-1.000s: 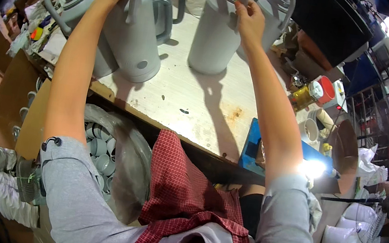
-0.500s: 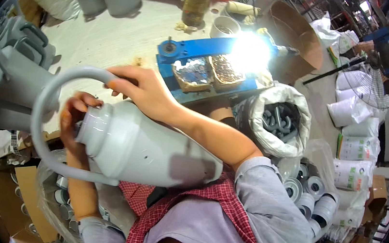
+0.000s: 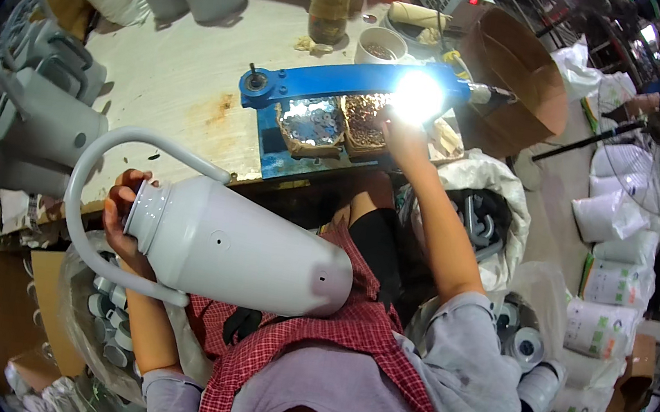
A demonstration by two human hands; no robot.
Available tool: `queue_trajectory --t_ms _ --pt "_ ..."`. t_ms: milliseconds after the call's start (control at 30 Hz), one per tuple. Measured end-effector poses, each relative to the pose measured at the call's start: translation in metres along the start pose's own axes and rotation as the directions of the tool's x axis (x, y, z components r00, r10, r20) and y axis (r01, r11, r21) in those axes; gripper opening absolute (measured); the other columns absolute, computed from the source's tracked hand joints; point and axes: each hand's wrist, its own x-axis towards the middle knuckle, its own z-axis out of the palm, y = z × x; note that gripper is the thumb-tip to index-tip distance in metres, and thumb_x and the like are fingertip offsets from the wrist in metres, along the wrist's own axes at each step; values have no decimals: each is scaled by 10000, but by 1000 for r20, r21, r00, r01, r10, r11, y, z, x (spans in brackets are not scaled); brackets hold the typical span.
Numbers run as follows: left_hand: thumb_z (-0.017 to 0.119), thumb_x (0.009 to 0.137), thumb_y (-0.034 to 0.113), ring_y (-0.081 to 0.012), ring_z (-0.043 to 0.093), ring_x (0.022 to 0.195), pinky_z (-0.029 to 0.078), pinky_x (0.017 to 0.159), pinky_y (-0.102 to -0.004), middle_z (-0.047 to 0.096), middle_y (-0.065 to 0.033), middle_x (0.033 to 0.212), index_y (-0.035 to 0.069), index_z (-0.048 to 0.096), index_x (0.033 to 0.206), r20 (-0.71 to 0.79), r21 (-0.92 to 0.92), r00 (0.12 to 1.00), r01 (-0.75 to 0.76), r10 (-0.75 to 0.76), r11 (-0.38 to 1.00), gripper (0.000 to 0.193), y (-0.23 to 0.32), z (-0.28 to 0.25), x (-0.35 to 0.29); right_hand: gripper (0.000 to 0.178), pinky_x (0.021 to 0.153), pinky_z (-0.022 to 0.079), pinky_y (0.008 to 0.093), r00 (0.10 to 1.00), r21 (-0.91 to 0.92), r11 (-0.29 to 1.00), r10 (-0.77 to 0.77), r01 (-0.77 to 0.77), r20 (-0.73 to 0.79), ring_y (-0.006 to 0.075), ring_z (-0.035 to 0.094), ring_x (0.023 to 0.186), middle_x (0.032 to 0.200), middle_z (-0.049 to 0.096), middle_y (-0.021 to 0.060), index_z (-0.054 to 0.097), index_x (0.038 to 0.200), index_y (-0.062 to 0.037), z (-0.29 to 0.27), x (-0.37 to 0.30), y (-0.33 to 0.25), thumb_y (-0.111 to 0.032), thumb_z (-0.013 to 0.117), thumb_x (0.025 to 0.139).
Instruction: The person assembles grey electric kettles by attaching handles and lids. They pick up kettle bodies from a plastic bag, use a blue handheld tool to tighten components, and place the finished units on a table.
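A grey plastic jug (image 3: 257, 259) lies on its side across my lap, its mouth toward the left. Its big curved handle (image 3: 78, 191) loops out past the mouth, and small holes show in the body. My left hand (image 3: 120, 209) grips the jug at its neck, with some fingers hidden behind the rim. My right hand (image 3: 405, 141) reaches to a small box of copper-coloured bits (image 3: 364, 132), fingers bent down and drawn together. Glare hides whether they hold a piece. Beside it sits a box of silvery flat pieces (image 3: 309, 125). Both boxes stand in front of a blue arm-shaped tool (image 3: 321, 80) with a bright lamp.
More grey jugs (image 3: 52, 118) stand along the table's left side and far edge. A lidded jar (image 3: 329, 8) and a white cup (image 3: 381, 46) are behind the blue tool. On my right, a white sack (image 3: 513, 187) holds grey handles. A cardboard sheet (image 3: 518, 81) curves beyond it.
My right hand has left the jug's handle and moved right to the copper-coloured bits. The jug has turned a little and sits slightly lower, still in my left hand.
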Motion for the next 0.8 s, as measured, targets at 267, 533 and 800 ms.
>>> queue_trajectory --t_ms 267,533,800 --pt "564 849 397 -136 406 762 334 719 -242 442 -49 815 68 428 677 77 427 995 -93 67 899 396 15 -29 -1 108 678 516 285 975 575 790 -137 214 -176 193 649 726 875 655 93 628 934 -16 -39 -6 -72 -87 654 856" --pt "663 745 508 -96 378 531 245 483 -260 439 -6 581 54 423 581 235 618 960 -27 -152 786 539 37 -58 11 105 587 498 249 926 633 687 -350 358 -144 145 634 626 794 657 110 659 895 4 -38 81 -178 -97 655 867" --pt "697 763 383 -203 463 600 381 606 -324 496 -81 613 -34 541 653 315 682 941 -133 -124 719 459 52 -66 5 168 550 502 263 900 542 785 -422 300 112 141 655 563 668 666 95 652 876 9 -47 96 -186 -157 669 868"
